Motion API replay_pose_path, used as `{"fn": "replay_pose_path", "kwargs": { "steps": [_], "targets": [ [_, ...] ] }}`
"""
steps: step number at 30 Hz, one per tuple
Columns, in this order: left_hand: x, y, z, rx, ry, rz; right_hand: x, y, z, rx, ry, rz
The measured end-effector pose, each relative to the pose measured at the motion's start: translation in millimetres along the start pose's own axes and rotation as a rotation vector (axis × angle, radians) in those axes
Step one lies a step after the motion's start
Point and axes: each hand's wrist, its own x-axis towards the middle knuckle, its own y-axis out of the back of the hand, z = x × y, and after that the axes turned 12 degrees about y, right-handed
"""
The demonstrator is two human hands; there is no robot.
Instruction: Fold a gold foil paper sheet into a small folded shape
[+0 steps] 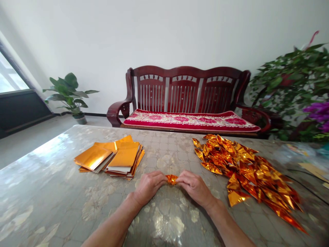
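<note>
A small folded piece of shiny orange-gold foil paper [171, 179] is held just above the table between my two hands. My left hand [151, 185] pinches its left end, and my right hand [194, 187] pinches the right end. The fingers cover both tips, so only the creased middle shows. Left of my hands lie flat stacks of gold foil paper sheets [123, 155], some with pale undersides. To the right spreads a heap of folded gold foil pieces [241, 168] with pointed ends.
The table [102, 212] has a glossy flower-patterned cover. Clear plastic bags [295, 151] and a dark cable [308, 188] lie at its right side. Beyond stands a wooden bench [182, 92] with a red floral cushion [192, 120]. Potted plants [69, 92] flank the bench.
</note>
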Motion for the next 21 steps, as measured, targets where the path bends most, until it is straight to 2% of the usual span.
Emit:
{"fn": "replay_pose_path", "kwargs": {
  "steps": [8, 21],
  "targets": [
    [2.0, -11.0, 4.6, -0.089, -0.041, 0.063, 2.6, -8.0, -7.8, -0.014, 0.013, 0.080],
    [1.9, -22.5, 9.7, -0.176, 0.156, 0.187, 5.4, -21.3, -12.9, -0.036, -0.009, 0.181]
  ]
}}
